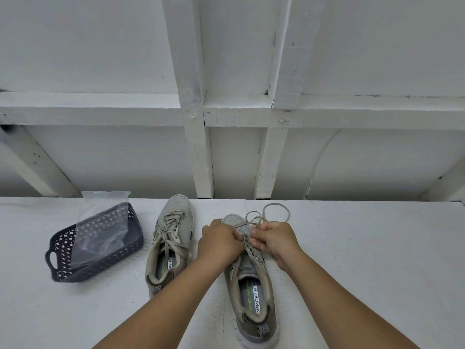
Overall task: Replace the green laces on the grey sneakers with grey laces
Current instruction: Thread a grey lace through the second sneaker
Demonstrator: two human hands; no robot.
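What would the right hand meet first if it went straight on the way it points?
Probably the left hand: the right hand points left across the right sneaker, pinching its lace. Depth is unclear.

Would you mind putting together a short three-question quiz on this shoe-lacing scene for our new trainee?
1. True or false: the left sneaker is fully laced.
2. Multiple choice: What lies in the dark basket? A) a clear plastic bag B) a brush C) a third shoe
3. Short answer: Which shoe are the left hand and right hand working on, and where does the loose lace lie?

Key
1. True; its lace runs up through the eyelets.
2. A; the clear plastic bag sticks up out of the basket.
3. The right sneaker; the lace loops on the white surface beyond the toe.
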